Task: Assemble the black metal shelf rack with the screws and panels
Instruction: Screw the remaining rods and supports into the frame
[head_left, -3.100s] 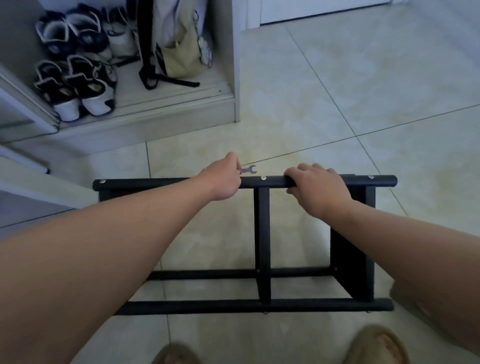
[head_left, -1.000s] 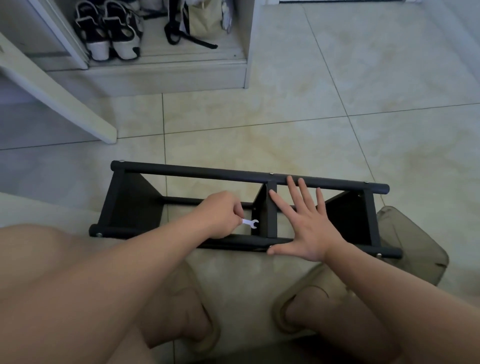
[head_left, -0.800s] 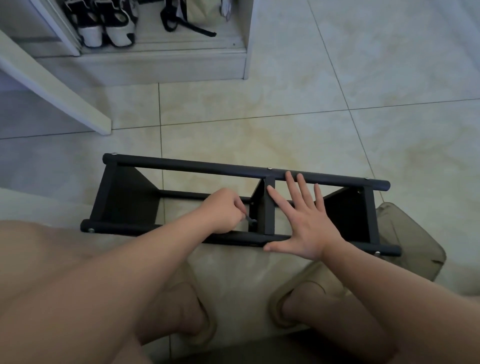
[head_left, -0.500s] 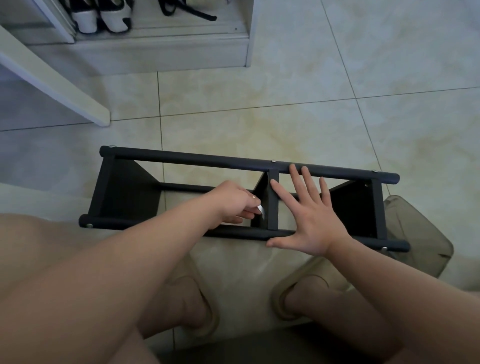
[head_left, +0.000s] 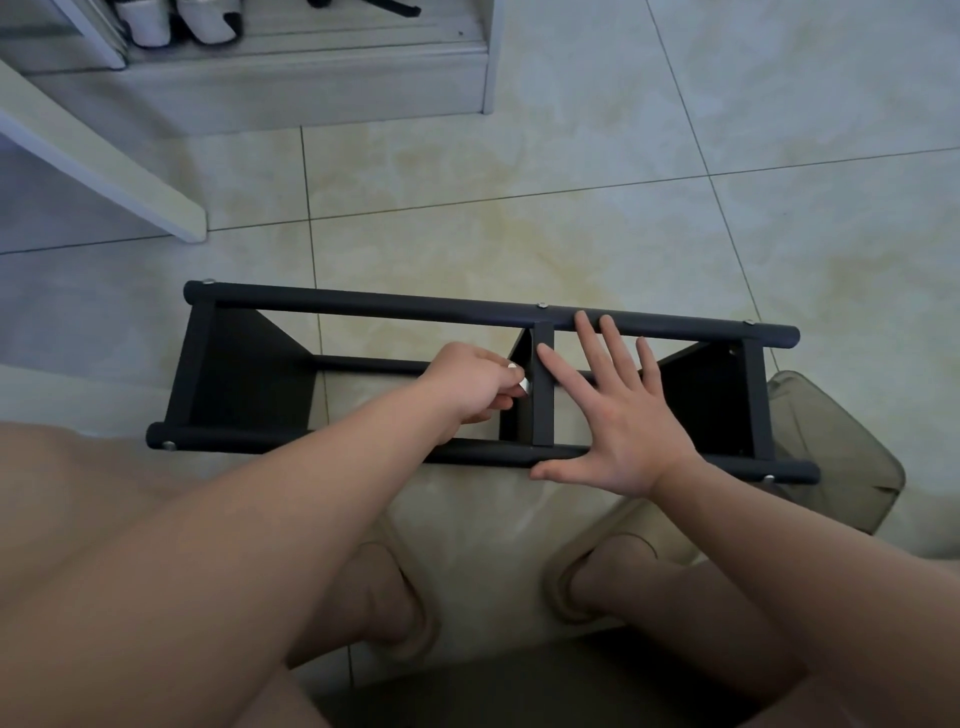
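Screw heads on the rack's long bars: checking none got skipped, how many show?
5. Far bar: left end, middle, right end. Near bar: left end, right end. Its middle may hide one under the right hand.

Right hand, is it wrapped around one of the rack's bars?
No, the right hand lies flat with straight, spread fingers across the black rack, gripping nothing.

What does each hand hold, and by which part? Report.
Left hand pinches a silver wrench by its shank, one end showing. Right hand holds nothing; it lies flat on the black rack.
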